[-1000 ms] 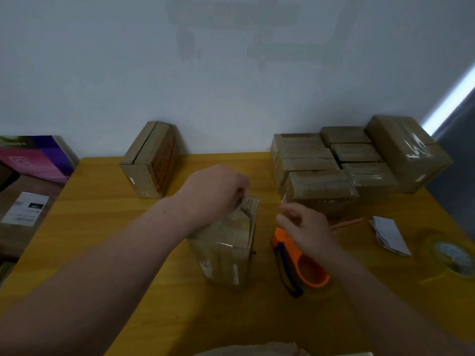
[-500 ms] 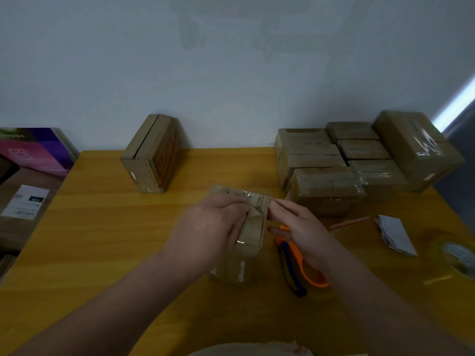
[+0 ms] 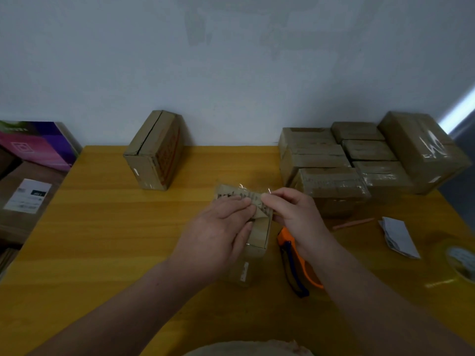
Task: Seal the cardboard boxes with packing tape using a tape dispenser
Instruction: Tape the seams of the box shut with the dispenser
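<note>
1. Both hands had closed in since 0.5 s earlier: the left hand (image 3: pixel 218 235) kept its grip round the small box (image 3: pixel 260 233) at the top, and the right hand (image 3: pixel 293 217) pinched the taped flap.
2. That box stayed mid worktop (image 3: pixel 115 240), with the tape dispenser (image 3: pixel 290 255) just right of it. Bare room lay left, and the box stack (image 3: pixel 331 155) stood behind-right.

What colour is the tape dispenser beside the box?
The tape dispenser is orange with blue; head view.

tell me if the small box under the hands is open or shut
Open: the top flap of the small box stands lifted, pinched between the left hand and right hand.
</note>
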{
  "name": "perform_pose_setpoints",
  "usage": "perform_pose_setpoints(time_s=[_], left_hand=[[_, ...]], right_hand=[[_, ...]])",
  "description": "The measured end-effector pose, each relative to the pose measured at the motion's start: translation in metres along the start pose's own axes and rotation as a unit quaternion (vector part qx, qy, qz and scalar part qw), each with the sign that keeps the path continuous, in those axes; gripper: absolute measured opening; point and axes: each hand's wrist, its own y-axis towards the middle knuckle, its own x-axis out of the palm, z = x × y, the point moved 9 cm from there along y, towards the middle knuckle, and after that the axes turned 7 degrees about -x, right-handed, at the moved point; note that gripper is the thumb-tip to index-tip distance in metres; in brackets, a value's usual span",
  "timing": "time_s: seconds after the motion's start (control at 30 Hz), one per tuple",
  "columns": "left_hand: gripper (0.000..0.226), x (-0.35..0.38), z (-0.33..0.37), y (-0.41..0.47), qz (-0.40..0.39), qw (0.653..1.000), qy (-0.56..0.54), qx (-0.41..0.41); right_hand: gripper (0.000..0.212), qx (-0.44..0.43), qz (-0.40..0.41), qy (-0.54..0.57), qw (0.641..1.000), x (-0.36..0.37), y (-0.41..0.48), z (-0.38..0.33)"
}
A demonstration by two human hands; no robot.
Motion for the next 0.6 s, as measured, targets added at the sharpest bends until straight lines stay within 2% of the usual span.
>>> perform_pose_setpoints(time_s=[0.17,0.27,0.33,0.4,0.5,0.6], left_hand=[[0.029,-0.002,-0.001,0.001,0.003,1.0,-0.017,0.002],[0.024,-0.012,-0.008,0.002,0.052,0.997,-0.055,-0.006],[0.023,-0.024,-0.02,0.0,0.11,0.99,-0.065,-0.06],[0.042,-0.029,-0.04,-0.003,0.136,0.975,-0.07,-0.162],[0.075,-0.008,-0.067,-0.006,0.049,0.952,-0.12,-0.278],[0.071,0.01,-0.064,-0.002,-0.033,0.956,-0.152,-0.249]], right_hand=[[0.027,-0.092,0.049,-0.117,0.988,-0.006,0.002,-0.018],[0.035,-0.135,0.068,-0.194,0.969,-0.008,0.003,-0.027],[0.04,-0.165,0.078,-0.23,0.956,-0.011,0.002,-0.032],[0.037,-0.183,0.067,-0.252,0.948,-0.009,0.003,-0.038],[0.018,-0.184,0.024,-0.264,0.947,0.002,0.007,-0.044],[0.011,-0.195,0.033,-0.264,0.944,0.007,0.008,-0.048]])
